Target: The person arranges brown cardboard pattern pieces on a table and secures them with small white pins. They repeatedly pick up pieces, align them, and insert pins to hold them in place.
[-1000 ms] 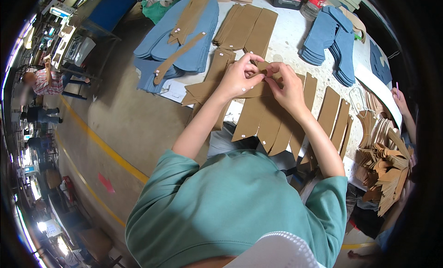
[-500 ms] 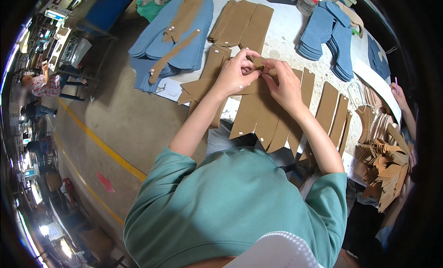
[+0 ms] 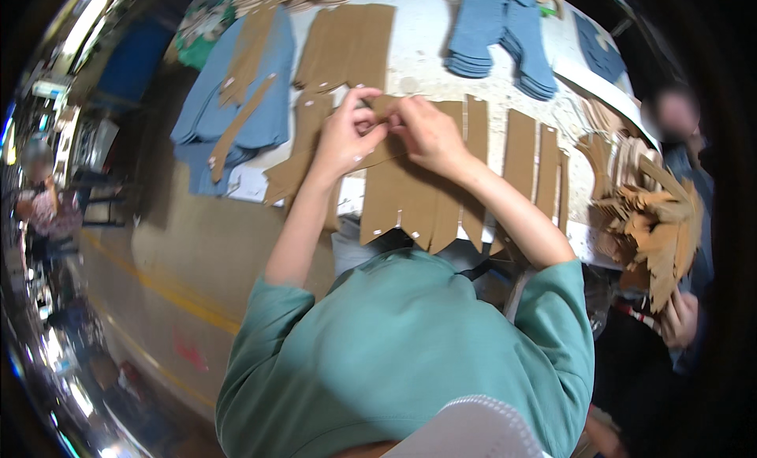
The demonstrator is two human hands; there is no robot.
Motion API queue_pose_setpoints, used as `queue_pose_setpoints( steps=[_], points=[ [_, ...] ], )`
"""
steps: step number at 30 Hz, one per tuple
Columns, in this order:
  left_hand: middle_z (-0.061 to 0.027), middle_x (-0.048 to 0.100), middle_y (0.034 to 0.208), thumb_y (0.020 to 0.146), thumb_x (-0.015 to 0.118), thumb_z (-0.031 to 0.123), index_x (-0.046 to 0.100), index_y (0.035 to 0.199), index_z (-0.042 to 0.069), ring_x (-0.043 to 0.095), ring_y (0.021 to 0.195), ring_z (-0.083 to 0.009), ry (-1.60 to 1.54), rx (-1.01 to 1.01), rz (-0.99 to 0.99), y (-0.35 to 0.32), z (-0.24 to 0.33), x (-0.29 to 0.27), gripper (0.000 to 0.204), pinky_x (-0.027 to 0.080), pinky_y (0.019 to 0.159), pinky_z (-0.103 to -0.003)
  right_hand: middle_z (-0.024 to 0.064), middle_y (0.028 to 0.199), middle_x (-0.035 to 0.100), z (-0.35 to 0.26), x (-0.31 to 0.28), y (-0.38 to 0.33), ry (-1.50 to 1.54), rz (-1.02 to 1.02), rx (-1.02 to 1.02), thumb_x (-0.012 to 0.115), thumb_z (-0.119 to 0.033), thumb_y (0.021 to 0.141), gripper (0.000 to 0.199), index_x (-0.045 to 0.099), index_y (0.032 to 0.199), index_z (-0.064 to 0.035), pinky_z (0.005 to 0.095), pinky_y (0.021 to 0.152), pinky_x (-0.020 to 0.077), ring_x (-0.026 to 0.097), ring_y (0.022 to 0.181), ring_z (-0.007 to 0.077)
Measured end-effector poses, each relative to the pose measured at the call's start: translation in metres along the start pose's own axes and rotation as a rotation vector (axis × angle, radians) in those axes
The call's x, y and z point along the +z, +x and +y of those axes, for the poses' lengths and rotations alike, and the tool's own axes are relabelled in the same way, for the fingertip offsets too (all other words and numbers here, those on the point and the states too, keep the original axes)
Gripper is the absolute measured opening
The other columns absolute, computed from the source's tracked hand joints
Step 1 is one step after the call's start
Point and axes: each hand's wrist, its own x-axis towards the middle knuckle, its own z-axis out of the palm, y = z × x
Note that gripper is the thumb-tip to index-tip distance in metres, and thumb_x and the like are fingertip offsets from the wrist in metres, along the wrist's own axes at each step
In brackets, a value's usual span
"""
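The fingers of the left hand (image 3: 343,140) and right hand (image 3: 430,136) nearly meet, pinched narrow on a flat brown leather-like strip (image 3: 384,152); it lies across broad brown pointed-end pieces (image 3: 402,196) at the near edge of the white speckled surface (image 3: 426,70); beyond sit stacked brown rectangular panels (image 3: 347,44); large rounded blue panels (image 3: 272,121) lie left, stacked blue cut-out pieces (image 3: 477,24) right.
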Motion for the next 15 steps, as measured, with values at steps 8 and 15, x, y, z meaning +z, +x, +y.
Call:
queue_pose_setpoints(
  steps=[8,15],
  points=[
    [-0.0010,0.065,0.084,0.088,0.068,-0.002,0.046,0.128,0.004,0.051,0.068,-0.0013,-0.101,0.011,0.038,0.001,-0.008,0.002,0.046,0.039,0.059,-0.016,0.0097,0.099,0.058,0.005,0.007,-0.003,0.015,0.029,-0.108,0.062,-0.004,0.078,0.031,0.053,0.108,-0.0094,0.0419,0.073,0.0534,0.058,0.097,0.0315],
    [-0.0026,0.066,0.090,0.091,0.064,0.000,0.043,0.136,0.005,0.059,0.084,-0.0076,-0.143,-0.026,0.027,0.003,-0.011,-0.007,0.050,0.046,0.081,-0.021,0.0094,0.097,0.055,0.004,0.007,-0.004,-0.015,0.127,-0.156,0.062,-0.010,0.081,0.025,0.056,0.105,-0.0073,0.0387,0.075,0.0514,0.056,0.096,0.0290]
  ],
)
